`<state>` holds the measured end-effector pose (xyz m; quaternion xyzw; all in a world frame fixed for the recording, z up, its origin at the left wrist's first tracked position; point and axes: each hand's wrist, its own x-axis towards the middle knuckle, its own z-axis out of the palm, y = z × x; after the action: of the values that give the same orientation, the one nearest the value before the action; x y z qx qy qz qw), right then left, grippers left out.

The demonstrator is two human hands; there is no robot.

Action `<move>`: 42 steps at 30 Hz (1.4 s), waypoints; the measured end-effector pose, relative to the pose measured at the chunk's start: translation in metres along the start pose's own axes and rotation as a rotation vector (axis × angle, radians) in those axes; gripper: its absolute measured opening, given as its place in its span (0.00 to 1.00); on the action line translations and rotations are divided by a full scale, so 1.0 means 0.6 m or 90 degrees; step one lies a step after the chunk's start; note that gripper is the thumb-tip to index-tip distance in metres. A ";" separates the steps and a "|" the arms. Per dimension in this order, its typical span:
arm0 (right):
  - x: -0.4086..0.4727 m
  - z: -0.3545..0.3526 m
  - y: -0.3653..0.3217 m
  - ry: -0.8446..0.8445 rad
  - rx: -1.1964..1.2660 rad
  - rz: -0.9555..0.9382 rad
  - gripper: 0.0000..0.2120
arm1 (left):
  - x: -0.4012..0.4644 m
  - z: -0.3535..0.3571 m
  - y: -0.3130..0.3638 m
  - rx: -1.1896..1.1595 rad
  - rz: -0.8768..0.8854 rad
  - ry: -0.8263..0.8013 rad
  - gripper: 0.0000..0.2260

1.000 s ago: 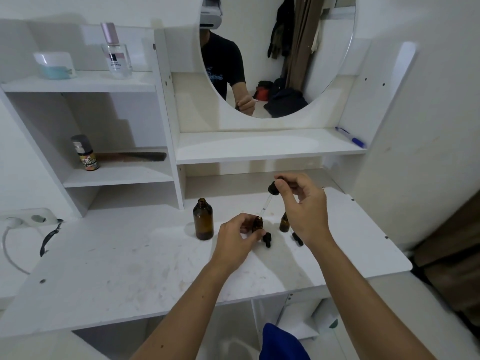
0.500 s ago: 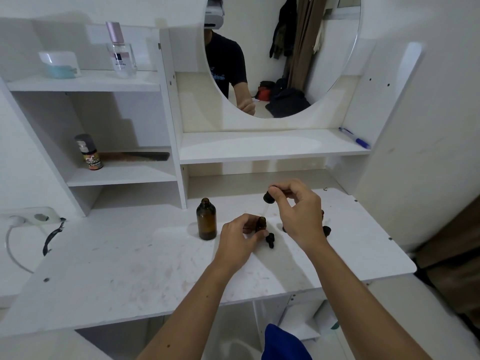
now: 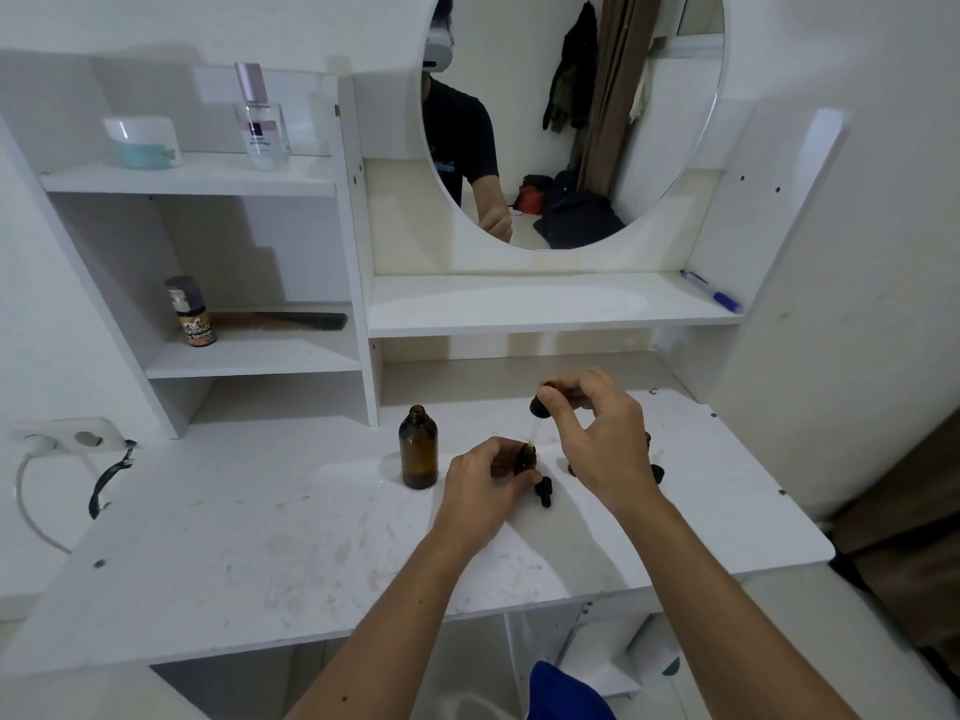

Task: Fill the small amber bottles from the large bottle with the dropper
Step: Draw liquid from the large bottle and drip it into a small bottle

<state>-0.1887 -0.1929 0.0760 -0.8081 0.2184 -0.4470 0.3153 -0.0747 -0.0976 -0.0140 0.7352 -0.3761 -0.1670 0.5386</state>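
Left hand: the left hand (image 3: 485, 478) rests on the white desk top (image 3: 270, 543), its fingers and thumb curled round a small amber glass bottle (image 3: 524, 458) that stands upright with its mouth uncovered.
Right hand: the right hand (image 3: 597, 433) hangs above and just right of that bottle, thumb and forefinger pinching the black rubber bulb of a glass dropper (image 3: 537, 407).
Dropper: it points steeply down and a little to the left; its clear tube is faint, and the tip seems to sit at the mouth of the held bottle, though whether it is inside I cannot tell.
Large bottle: a tall amber glass bottle (image 3: 418, 446) stands upright and uncapped on the desk, just left of the left hand and apart from it.
Loose cap: a small black dropper cap (image 3: 544, 491) lies on the desk, just right of the left thumb.
Other small bottles: behind the right hand only slivers of dark amber glass (image 3: 647, 438) and another black cap (image 3: 657, 472) show; how many bottles stand there I cannot tell.
Shelves: a clear perfume bottle with a pink cap (image 3: 260, 122) and a pale round jar (image 3: 141, 142) sit on the top left shelf; a blue pen (image 3: 710, 291) lies on the shelf under the round mirror (image 3: 623, 122).
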 end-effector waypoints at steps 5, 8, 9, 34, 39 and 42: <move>0.007 -0.020 -0.026 0.019 0.048 0.027 0.01 | -0.011 -0.007 0.007 -0.029 0.001 0.010 0.22; 0.020 -0.029 -0.050 0.047 0.091 0.023 0.02 | -0.037 -0.027 0.010 -0.048 0.002 0.033 0.26; 0.027 -0.029 -0.060 0.054 0.112 0.013 0.02 | -0.050 -0.038 0.008 -0.058 0.001 0.038 0.26; 0.042 0.122 -0.122 -0.085 0.184 -0.036 0.03 | -0.030 -0.191 -0.055 -0.152 -0.031 0.125 0.22; 0.041 0.129 -0.116 -0.096 0.178 -0.034 0.03 | -0.028 -0.190 -0.054 -0.159 -0.034 0.122 0.21; 0.041 0.132 -0.112 -0.100 0.173 -0.023 0.03 | -0.028 -0.191 -0.053 -0.155 -0.036 0.120 0.21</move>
<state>-0.1035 -0.1363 0.1062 -0.7942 0.1164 -0.4134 0.4299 0.0005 -0.0045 -0.0043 0.6874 -0.2796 -0.1565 0.6518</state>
